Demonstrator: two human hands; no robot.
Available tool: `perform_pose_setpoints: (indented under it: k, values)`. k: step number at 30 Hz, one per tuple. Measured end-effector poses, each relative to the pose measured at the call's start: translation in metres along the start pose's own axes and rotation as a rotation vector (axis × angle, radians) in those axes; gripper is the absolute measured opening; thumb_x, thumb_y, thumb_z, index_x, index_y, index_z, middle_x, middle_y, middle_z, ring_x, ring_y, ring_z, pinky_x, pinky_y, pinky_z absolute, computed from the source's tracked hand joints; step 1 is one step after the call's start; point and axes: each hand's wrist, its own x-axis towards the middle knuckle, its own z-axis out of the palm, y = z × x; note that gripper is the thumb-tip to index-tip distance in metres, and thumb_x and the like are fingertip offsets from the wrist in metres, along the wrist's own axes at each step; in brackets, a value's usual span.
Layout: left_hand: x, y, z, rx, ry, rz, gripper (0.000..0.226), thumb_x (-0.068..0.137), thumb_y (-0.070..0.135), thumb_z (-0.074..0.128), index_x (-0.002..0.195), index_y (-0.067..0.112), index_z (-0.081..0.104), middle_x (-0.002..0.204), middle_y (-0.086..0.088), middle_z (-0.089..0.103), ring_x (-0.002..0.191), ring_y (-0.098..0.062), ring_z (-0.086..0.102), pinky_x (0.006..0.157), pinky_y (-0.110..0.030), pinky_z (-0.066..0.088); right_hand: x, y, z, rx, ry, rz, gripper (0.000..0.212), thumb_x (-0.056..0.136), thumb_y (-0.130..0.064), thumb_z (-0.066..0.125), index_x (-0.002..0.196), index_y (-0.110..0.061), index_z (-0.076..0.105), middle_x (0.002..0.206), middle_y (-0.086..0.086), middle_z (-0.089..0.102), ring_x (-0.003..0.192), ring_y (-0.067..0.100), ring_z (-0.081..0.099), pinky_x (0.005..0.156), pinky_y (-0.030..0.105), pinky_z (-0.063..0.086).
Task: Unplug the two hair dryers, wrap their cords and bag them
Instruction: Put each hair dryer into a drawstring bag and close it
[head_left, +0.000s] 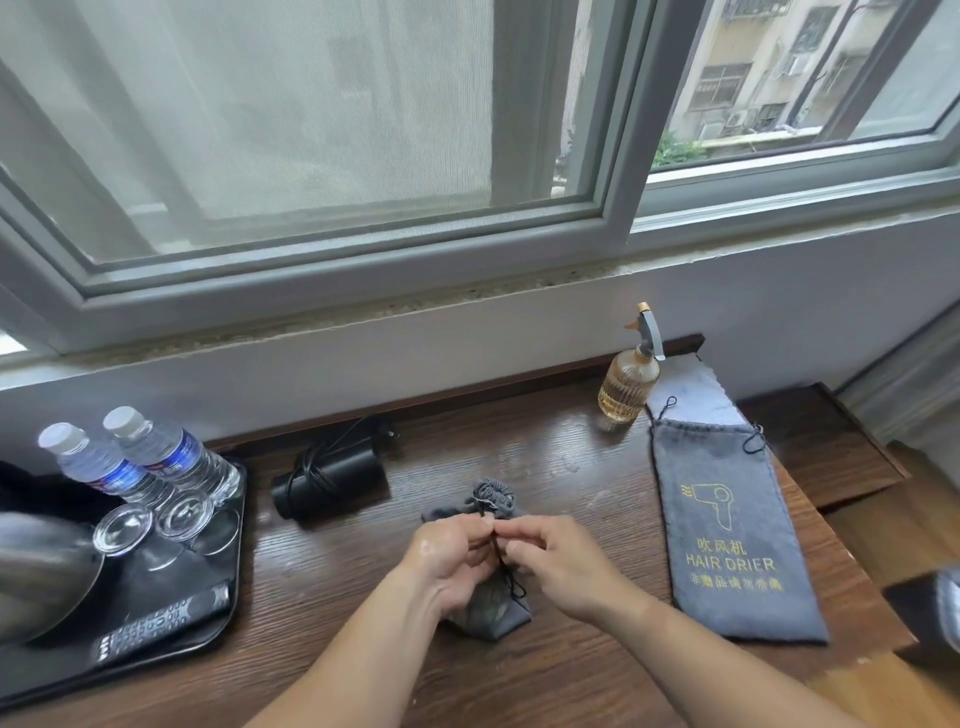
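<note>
A grey drawstring bag (493, 506) lies on the wooden table in front of me, its mouth gathered tight and its contents hidden. My left hand (452, 556) and my right hand (556, 558) meet over it, each pinching the thin black drawstring (503, 558). A black hair dryer (332, 480) with its cord wrapped round it lies to the back left, its plug (387, 431) loose by the wall. A flat grey bag (727, 525) printed "HAIR DRIER" lies to the right.
A black tray (228, 597) on the left holds two water bottles (150, 462), upturned glasses (156, 522), a remote (156, 626) and a kettle (36, 577). An amber spray bottle (629, 382) stands at the back near the wall. The table's right edge drops beside the flat bag.
</note>
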Motion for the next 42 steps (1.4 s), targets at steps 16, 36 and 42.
perform_pose_setpoints:
  k: [16,36,42]
  values:
    - [0.044,0.037,0.001,0.217,-0.152,0.083,0.014,0.100,-0.002,0.050,0.090,0.000,0.059,0.075,-0.008,0.059,0.055,-0.009,0.040,0.046,-0.017,0.038,0.102,0.015,-0.048,-0.058,-0.028,-0.058,0.037,0.088,-0.016,0.074,0.122,-0.030,0.070,0.098,-0.015,0.071,0.086,-0.001,0.065,0.080,0.021,0.051]
    - [0.056,0.033,-0.001,0.273,-0.044,0.238,0.024,0.095,-0.002,0.060,0.073,0.008,0.066,0.079,-0.007,0.064,0.049,-0.004,0.044,0.041,-0.016,0.027,0.057,0.029,-0.014,-0.502,0.260,-0.368,0.024,0.095,-0.038,0.054,0.105,-0.028,0.073,0.093,-0.008,0.072,0.084,0.016,0.068,0.073,0.040,0.057]
    - [0.049,0.019,0.000,0.428,-0.028,0.368,0.022,0.097,0.006,0.061,0.079,0.014,0.071,0.064,0.003,0.065,0.050,-0.004,0.042,0.044,-0.019,0.028,0.079,0.015,-0.028,-0.469,0.254,-0.391,0.018,0.094,-0.037,0.061,0.098,-0.028,0.076,0.090,-0.009,0.063,0.081,0.013,0.063,0.074,0.036,0.055]
